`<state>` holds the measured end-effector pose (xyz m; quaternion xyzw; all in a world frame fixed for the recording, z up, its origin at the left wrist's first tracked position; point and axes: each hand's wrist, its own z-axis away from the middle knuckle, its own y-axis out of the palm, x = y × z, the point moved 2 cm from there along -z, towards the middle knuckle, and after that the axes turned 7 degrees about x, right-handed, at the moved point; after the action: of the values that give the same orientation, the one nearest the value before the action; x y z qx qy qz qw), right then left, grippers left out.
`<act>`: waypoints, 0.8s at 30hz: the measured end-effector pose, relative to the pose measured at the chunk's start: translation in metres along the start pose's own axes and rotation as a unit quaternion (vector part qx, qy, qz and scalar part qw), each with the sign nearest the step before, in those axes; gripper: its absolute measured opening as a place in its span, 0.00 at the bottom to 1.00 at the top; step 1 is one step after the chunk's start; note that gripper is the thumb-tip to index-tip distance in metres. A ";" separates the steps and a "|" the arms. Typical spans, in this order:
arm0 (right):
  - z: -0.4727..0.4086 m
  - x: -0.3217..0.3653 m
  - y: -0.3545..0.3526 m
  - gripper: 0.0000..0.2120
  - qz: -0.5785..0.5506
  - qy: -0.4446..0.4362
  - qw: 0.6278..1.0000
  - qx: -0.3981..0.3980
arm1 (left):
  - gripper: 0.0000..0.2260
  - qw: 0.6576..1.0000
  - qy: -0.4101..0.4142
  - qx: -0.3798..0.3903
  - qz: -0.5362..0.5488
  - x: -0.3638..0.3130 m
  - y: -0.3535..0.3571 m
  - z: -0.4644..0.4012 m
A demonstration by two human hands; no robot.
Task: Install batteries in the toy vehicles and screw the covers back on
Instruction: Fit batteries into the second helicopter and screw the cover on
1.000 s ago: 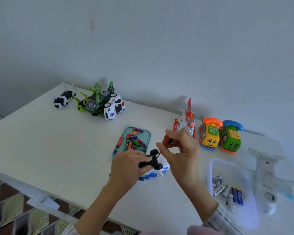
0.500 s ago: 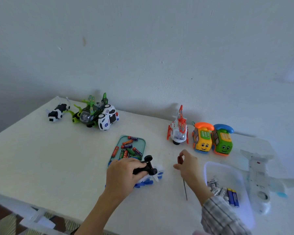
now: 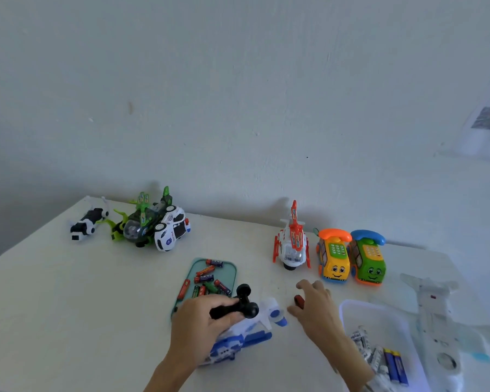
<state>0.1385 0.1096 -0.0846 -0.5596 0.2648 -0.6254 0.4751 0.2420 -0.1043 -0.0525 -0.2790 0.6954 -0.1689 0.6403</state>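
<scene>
Both hands work near the front edge of the tabletop (image 3: pixel 54 292). The left hand (image 3: pixel 201 323) curls its fingers round the blue and white toy vehicle (image 3: pixel 238 338), which lies overturned with its black wheels (image 3: pixel 242 302) up; the thumb presses against the black axle. The right hand (image 3: pixel 317 309) rests just beside the toy's nose, fingers bent downward over the red handle of a screwdriver (image 3: pixel 298 301); whether it actually grips the handle cannot be told, since the shaft is hidden under the palm.

Just behind the left hand, touching its knuckles in view, sits a teal tray (image 3: pixel 229 271) of red, green and dark batteries (image 3: pixel 207 277). By the right forearm, toward the front right corner, a clear plastic tray (image 3: pixel 379 315) holds white and blue batteries (image 3: pixel 392 363). A large white toy aeroplane (image 3: pixel 436 321) lies at the right edge, next to that tray.

Farther back, along the rear edge by the wall, stand a white and red toy helicopter (image 3: pixel 292 244), a yellow telephone car (image 3: pixel 334 258) with an orange receiver, and a green telephone car (image 3: pixel 369 261) with a blue receiver, the two cars touching. At the back left corner are a green toy helicopter (image 3: pixel 142 222), a white police car (image 3: pixel 171 232) leaning against it, and a black and white toy (image 3: pixel 88 222) just beside them.
</scene>
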 end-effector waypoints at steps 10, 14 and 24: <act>0.025 0.028 -0.042 0.15 -0.449 -0.033 0.890 0.068 | 0.07 0.901 -0.135 -0.073 0.406 -0.017 -0.016 -0.057; 0.013 0.054 -0.033 0.23 -0.490 -0.083 0.837 0.228 | 0.21 0.794 -0.273 0.028 0.542 -0.001 -0.004 -0.099; -0.080 0.086 -0.036 0.28 -0.584 0.005 0.793 0.173 | 0.10 0.900 -0.263 0.035 0.346 0.019 0.006 -0.203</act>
<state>0.0585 0.0319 -0.0337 -0.5131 -0.2221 -0.8222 0.1066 0.0406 -0.1362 -0.0462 -0.0325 0.5483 0.1187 0.8272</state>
